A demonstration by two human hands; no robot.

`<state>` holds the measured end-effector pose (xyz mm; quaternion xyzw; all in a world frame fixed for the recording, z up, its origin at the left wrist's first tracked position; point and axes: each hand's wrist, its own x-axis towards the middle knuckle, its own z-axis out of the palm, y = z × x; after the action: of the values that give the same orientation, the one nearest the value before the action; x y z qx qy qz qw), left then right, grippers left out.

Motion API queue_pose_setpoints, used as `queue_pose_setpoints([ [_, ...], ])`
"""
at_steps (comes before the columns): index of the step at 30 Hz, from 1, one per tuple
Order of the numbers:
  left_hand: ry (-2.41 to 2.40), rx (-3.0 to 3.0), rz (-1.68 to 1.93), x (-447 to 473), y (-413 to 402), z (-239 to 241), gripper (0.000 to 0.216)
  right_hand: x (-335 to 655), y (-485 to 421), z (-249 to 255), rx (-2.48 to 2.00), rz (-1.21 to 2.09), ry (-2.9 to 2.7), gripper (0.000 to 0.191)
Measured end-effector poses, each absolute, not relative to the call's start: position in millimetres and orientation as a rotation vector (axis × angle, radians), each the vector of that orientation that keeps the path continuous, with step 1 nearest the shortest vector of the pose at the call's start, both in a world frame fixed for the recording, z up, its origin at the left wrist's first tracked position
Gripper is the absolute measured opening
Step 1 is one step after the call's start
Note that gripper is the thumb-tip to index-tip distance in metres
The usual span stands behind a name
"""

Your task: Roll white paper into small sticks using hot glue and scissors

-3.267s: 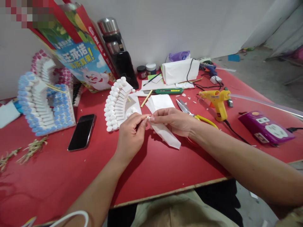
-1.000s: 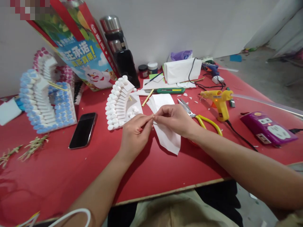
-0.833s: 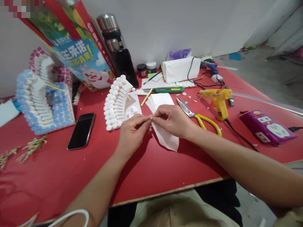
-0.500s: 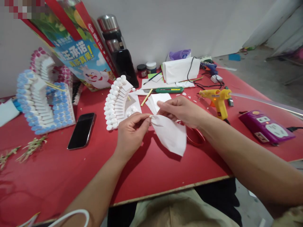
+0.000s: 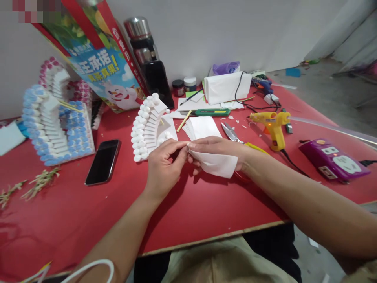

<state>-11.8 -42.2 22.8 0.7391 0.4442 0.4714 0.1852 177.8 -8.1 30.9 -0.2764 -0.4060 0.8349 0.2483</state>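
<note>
My left hand [image 5: 165,167] and my right hand [image 5: 219,151] meet over the red table [image 5: 88,220], both pinching one end of a white paper strip [image 5: 218,164]. The strip's free end fans out to the right under my right wrist. Just behind my left hand stands a white curved staircase model [image 5: 147,125] edged with white balls. A stack of white paper sheets [image 5: 203,127] lies behind my right hand.
Scissors [image 5: 235,137] and a yellow glue gun [image 5: 272,125] lie to the right, with a purple power strip [image 5: 332,159] beyond. A black phone [image 5: 103,161] and a blue staircase model [image 5: 55,125] sit to the left. A thermos [image 5: 147,59] and printed bag [image 5: 97,63] stand at the back.
My right hand lifted away from the strip for a moment, then came back to the pinched end. The strip's loose end now lies flatter and points right.
</note>
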Motion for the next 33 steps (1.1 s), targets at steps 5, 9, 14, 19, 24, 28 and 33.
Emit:
queue_pose_setpoints([
  [5,1.270,2.089,1.326,-11.5,-42.6,22.2,0.013,177.2,-8.1,22.3,-0.836,2.091,-1.306,0.030],
  [9,1.281,2.090,1.306,-9.4,-44.1,23.1,0.013,173.7,-8.9,18.0,-0.955,1.839,-1.490,0.022],
  [14,1.328,1.829,1.258,-8.5,-44.8,22.2,0.011,173.2,-10.4,24.2,-0.995,1.715,-1.652,0.018],
  [19,1.317,1.440,1.163,-11.0,-43.4,18.1,0.012,175.3,-12.4,30.0,-0.996,1.494,-1.866,0.012],
  [24,1.343,1.576,1.232,-10.3,-43.7,20.6,0.015,172.1,-12.6,28.0,-0.939,1.503,-1.782,0.017],
  [28,1.343,1.644,1.243,-9.7,-45.2,23.5,0.014,170.5,-11.1,26.2,-0.887,1.657,-1.619,0.018],
  [33,1.341,1.476,1.222,-10.0,-45.1,22.3,0.012,171.8,-9.0,23.9,-0.946,1.576,-1.778,0.008],
])
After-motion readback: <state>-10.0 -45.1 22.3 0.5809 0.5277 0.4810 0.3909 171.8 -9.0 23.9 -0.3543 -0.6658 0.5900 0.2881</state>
